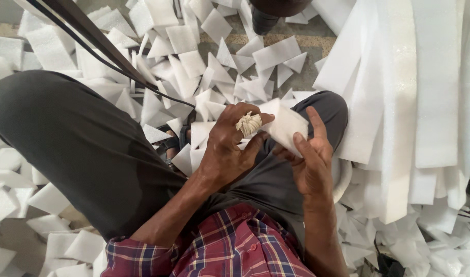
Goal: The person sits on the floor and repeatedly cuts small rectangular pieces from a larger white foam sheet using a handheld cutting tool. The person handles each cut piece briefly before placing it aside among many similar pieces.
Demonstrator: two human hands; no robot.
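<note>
White foam offcuts (183,66) crowd the floor (276,38); left hand (230,146) and right hand (309,159) pinch a folded white foam sheet (286,125).

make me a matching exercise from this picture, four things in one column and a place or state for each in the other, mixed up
Things
1. white foam piece
2. cloth wrap
3. long foam strips
4. cut foam scraps

Places or states
A. hanging in a pile at the right
B. held between the left hand and right hand
C. scattered over the floor
D. bound round a left-hand finger

Pairs: 1-B, 2-D, 3-A, 4-C
</note>
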